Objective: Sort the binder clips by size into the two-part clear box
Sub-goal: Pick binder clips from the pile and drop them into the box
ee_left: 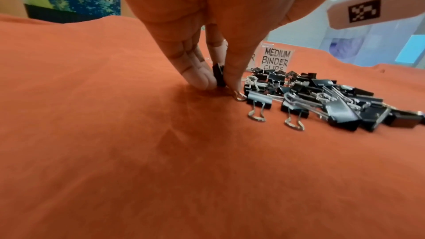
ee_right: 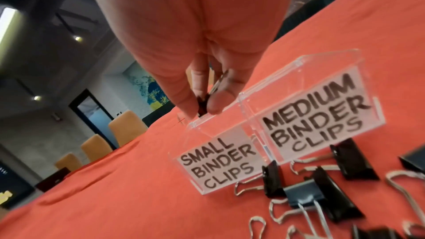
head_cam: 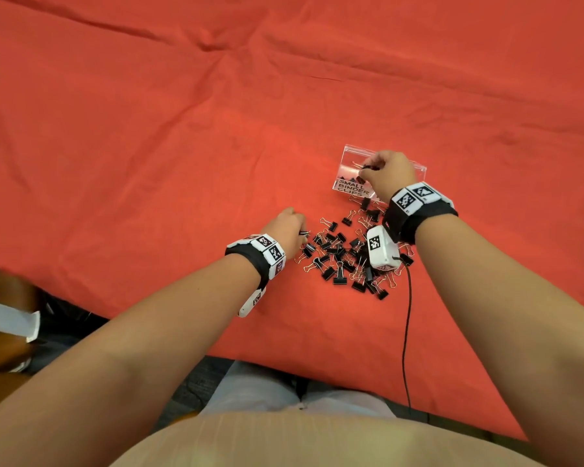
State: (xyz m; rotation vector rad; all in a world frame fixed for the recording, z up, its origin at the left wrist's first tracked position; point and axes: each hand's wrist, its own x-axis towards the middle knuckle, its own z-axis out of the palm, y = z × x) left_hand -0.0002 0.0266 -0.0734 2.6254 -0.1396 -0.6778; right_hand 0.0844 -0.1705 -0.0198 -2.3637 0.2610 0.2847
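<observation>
Plainly the sorting has barely begun; the pile of binder clips (head_cam: 348, 256) lies heaped on the red cloth (head_cam: 149, 129) near the person, between the two forearms, and it looks nearly whole. The clear box (ee_right: 299, 108) stands just beyond the pile's far right edge, its near walls bearing two handwritten labels; the left compartment reads small binder clips, the right one medium binder clips. In the right wrist view the medium side shows nothing through its upper walls, though the label hides its floor; what the small side holds cannot be told for sure, since the head view shows only a dark shape or two behind its wall.

The right hand (head_cam: 386, 173) hangs over the small compartment, thumb and fingertips (ee_right: 186, 104) pinching a small clip (ee_right: 202, 105) by its black body just above the rim; by my reading this one is about to be dropped in. The left hand (head_cam: 287, 224) is down at the pile's left edge, thumb and fingers closed on another small clip (ee_left: 218, 76) that touches the cloth, so a second pick seems under way.

Almost everything is left; dozens of clips of both sizes are mixed together and tangled by their wire handles, which may drag neighbours along on a lift.
</observation>
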